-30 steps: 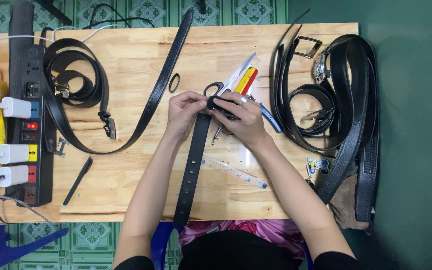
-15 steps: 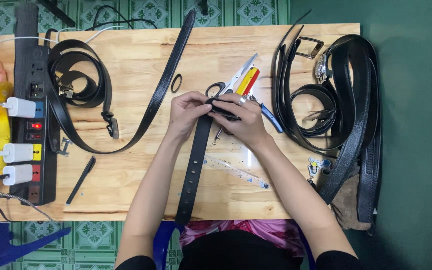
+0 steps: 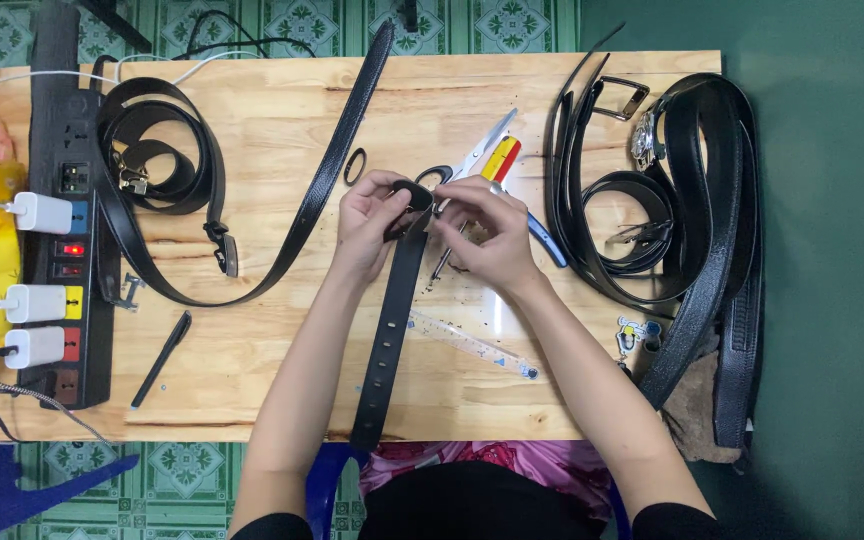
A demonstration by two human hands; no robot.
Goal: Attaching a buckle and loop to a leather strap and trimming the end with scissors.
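Both hands, left [image 3: 370, 228] and right [image 3: 482, 232], fingers pinched on black belt [image 3: 392, 320] over wooden table [image 3: 282, 370].

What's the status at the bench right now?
Left hand and right hand both gripping black belt end. Scissors just behind hands. Ruler beside belt.

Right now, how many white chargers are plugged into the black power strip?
3, all along its left edge: upper charger, middle charger, lower charger, on the power strip. None looks hidden.
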